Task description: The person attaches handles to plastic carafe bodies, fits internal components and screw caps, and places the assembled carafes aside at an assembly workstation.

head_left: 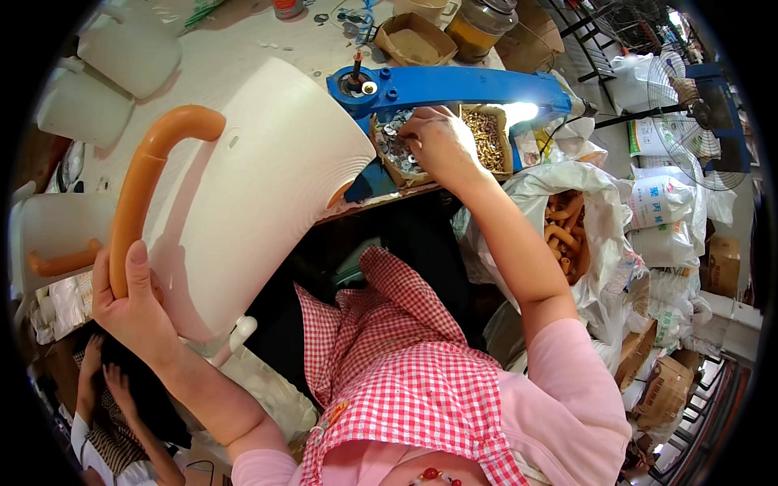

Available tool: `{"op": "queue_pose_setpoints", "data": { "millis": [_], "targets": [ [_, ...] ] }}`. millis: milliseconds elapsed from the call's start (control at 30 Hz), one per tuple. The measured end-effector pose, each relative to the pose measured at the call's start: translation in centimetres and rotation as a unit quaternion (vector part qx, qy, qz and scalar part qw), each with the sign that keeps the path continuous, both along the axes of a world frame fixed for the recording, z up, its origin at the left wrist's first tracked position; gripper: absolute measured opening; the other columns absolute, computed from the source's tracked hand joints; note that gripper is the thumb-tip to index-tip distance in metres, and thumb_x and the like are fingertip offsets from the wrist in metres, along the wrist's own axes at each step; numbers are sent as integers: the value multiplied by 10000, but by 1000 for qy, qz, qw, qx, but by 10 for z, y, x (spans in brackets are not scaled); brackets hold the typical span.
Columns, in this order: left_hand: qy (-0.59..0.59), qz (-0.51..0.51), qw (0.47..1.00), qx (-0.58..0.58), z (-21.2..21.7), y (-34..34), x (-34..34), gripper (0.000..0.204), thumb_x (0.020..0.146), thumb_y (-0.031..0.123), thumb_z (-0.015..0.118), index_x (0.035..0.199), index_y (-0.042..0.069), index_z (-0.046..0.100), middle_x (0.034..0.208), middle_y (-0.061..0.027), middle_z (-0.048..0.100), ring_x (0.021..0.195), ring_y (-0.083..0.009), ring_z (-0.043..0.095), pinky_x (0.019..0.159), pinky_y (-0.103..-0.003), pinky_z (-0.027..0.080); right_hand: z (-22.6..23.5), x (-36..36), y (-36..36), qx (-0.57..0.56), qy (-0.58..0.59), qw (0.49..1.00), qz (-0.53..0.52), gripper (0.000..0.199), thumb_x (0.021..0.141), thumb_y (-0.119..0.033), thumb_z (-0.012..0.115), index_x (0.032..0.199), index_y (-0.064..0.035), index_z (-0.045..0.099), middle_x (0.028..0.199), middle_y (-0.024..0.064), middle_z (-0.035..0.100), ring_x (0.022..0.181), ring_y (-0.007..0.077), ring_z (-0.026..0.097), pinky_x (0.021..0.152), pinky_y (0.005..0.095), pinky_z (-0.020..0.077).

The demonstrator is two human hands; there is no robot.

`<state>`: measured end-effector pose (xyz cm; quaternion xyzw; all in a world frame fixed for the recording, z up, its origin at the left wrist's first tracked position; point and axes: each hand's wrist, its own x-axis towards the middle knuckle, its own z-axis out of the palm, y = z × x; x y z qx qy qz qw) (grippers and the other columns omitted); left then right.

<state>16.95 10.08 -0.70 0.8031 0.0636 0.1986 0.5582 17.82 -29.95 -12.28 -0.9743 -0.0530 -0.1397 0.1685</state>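
Note:
A large white plastic bucket lies tilted across the table's front edge, its ribbed end toward the blue machine arm. An orange-brown curved handle rests along its side, with my left hand closed around the lower end, thumb on top. My right hand reaches into a cardboard box of small grey metal washers, fingers bent down among them; whatever they pinch is hidden. Just right of that hand, another box holds brass-coloured rivets or screws. The blue machine arm passes above both boxes.
More white containers stand at the back left. A white sack of orange-brown handles is at my right. An empty cardboard tray and a jar sit behind the machine. Another person's hands show at lower left.

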Motion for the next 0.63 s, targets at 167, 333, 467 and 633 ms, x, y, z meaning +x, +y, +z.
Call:
{"op": "queue_pose_setpoints", "data": {
  "millis": [167,333,467,633],
  "targets": [
    [-20,-3,1000,0,2,3,-6,226,918,207,788,988,15,691,657,94,459,524,2,344,475,-192,213,-5,3,-4,9,-10,1000,20,91,826,-140,697,897,-115,749,929,51,709,987,269,659,846,387,545],
    [-32,27,999,17,-7,12,-1,257,940,228,761,1067,15,695,608,74,448,485,-9,358,446,-186,225,6,-13,-6,134,-57,989,14,103,821,-71,718,921,-55,738,893,91,734,785,250,690,712,356,540],
    [-42,-15,998,40,-8,11,-1,244,936,216,766,1061,19,694,624,80,458,498,-1,351,452,-187,227,37,-29,-5,191,-74,979,-12,105,807,-26,725,906,-59,730,865,88,731,753,219,704,645,312,537],
    [-12,-22,1000,15,1,3,-6,239,893,145,805,1031,-19,700,836,34,625,742,-41,509,694,-180,395,102,-5,30,278,-254,924,62,140,827,33,733,938,-51,745,951,61,764,772,169,693,636,263,515]
  ]
}}
